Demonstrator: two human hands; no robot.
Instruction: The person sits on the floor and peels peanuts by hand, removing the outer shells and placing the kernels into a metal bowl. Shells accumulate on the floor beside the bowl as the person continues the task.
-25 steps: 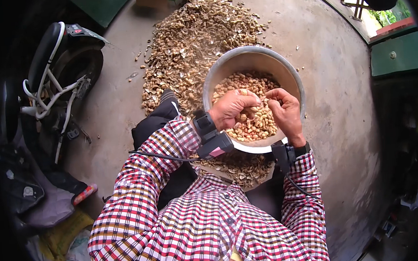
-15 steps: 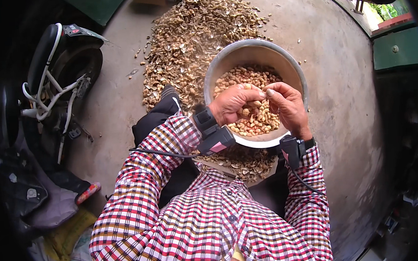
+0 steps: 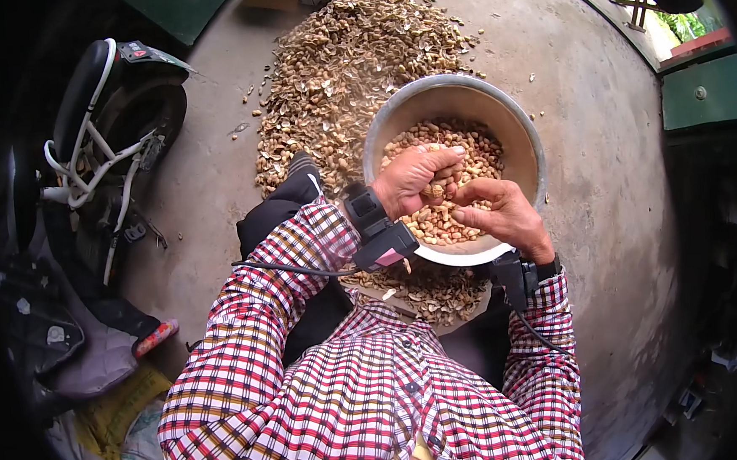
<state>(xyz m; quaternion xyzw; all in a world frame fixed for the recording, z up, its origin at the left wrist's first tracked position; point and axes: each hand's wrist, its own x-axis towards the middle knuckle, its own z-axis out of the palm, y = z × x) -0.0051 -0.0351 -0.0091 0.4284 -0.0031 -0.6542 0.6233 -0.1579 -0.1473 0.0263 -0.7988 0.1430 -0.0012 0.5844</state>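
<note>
Over bowl [image 3: 521, 136]: shelling, I reckon
Left hand [image 3: 406, 181]: curled round peanuts [image 3: 434, 190]
Right hand [image 3: 507, 210]: parted, seemingly empty
Peanuts: next needs pinching

Tan peanuts [image 3: 436, 224], grey basin [image 3: 512, 137], checked shirt [image 3: 311, 394] (red, black, white and mustard).

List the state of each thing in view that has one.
Left hand: curled, holding a few peanuts
Right hand: thumb and forefinger parted
Metal basin: upright, partly filled with peanuts
Shell heap: loose, spread over the floor
White-framed cycle: standing
Wrist devices: strapped on, one per wrist
</note>
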